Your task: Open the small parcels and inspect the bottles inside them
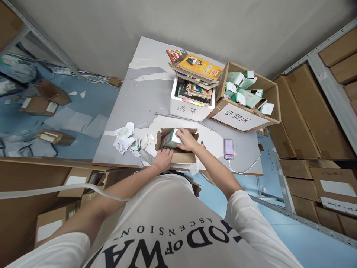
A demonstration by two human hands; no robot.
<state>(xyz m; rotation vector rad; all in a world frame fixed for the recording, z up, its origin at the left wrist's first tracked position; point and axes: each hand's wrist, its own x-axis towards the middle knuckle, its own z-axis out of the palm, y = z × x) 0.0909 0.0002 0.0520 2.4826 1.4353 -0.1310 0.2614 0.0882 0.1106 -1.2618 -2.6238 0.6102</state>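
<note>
An open cardboard box point(182, 158) lies near the front edge of the table, its flaps raised. Inside it, toward the left end, is a small green-and-white carton point(169, 139). My right hand point(186, 140) reaches into the box, its fingers closed on the white end of the carton. Over the box's near left edge my left hand point(163, 159) has its fingers curled, gripping the cardboard. Crumpled white paper point(124, 138) and clear plastic lie to the left of the box.
Behind stand a white foam box point(189, 111) piled with books point(199, 67) and a larger cardboard box point(276, 96) full of green-and-white cartons. A phone point(229, 149) with a charging cable lies at right. Shelves of boxes point(304, 111) flank the table; packaging litters the floor at left.
</note>
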